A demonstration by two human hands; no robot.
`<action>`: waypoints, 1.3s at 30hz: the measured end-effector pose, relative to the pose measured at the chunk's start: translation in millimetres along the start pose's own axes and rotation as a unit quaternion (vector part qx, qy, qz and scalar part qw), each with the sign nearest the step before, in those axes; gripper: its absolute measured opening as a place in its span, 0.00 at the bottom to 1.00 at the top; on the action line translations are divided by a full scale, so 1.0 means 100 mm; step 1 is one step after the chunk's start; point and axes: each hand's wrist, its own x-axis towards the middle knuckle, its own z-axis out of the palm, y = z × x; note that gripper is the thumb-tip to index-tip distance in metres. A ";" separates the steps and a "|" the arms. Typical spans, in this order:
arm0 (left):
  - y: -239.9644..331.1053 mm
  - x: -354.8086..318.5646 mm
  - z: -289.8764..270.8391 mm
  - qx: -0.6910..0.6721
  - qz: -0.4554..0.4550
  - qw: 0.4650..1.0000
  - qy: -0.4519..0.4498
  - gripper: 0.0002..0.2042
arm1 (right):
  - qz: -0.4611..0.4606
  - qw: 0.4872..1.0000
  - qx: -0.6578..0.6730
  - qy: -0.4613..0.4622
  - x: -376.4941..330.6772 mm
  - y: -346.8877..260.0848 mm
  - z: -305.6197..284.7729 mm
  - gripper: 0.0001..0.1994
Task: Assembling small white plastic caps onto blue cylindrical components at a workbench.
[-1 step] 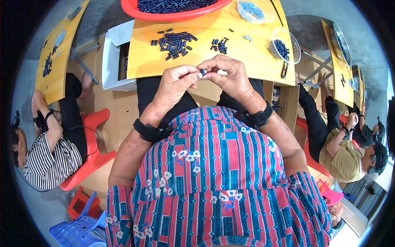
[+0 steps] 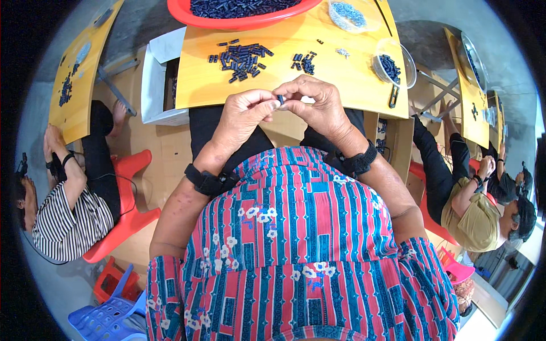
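Note:
My left hand and my right hand meet just off the near edge of the yellow table. Between their fingertips is a small dark piece, pinched from both sides; the fingers cover most of it. Beyond my left hand lies a loose pile of short dark tube-shaped pieces. A smaller cluster of similar dark pieces lies just past my right hand. Some tiny pale pieces sit farther right.
A red basin full of dark pieces stands at the far edge. To the right are a clear tub, a tub of blue bits and a black-handled cutter. A white box stands left. People sit at neighbouring tables.

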 end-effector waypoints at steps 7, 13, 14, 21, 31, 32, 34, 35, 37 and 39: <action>0.00 0.01 -0.04 0.051 -0.013 0.999 -0.007 0.07 | -0.058 0.987 -0.152 -0.019 0.03 -0.07 0.04 0.12; 0.02 0.00 -0.04 0.012 -0.047 0.999 -0.013 0.08 | -0.057 0.994 -0.089 -0.010 0.03 -0.03 0.03 0.12; 0.02 0.00 -0.04 0.012 -0.048 0.999 -0.014 0.08 | -0.060 0.994 -0.089 -0.011 0.03 -0.02 0.02 0.12; 0.00 -0.01 -0.05 -0.071 -0.077 0.994 -0.025 0.09 | -0.053 0.996 -0.077 -0.007 0.04 0.02 0.00 0.11; -0.02 0.05 -0.01 -0.015 -0.072 0.997 -0.015 0.04 | -0.090 0.978 -0.189 -0.010 0.00 0.01 -0.02 0.11; -0.02 0.06 0.00 -0.008 -0.065 0.998 -0.011 0.04 | -0.090 0.977 -0.193 -0.007 -0.01 0.00 -0.03 0.11; 0.00 0.11 -0.01 0.050 -0.044 0.998 -0.016 0.04 | -0.094 0.970 -0.225 -0.006 -0.01 0.00 -0.06 0.11; 0.01 0.13 0.00 0.109 -0.024 0.994 -0.016 0.04 | -0.093 0.969 -0.227 -0.004 -0.01 0.02 -0.09 0.11; 0.04 0.16 0.04 0.125 0.003 0.992 -0.009 0.04 | -0.090 0.975 -0.203 0.005 -0.02 0.06 -0.14 0.09; 0.04 0.19 0.06 0.141 0.030 0.990 -0.001 0.04 | -0.072 0.974 -0.213 0.039 -0.07 0.13 -0.24 0.08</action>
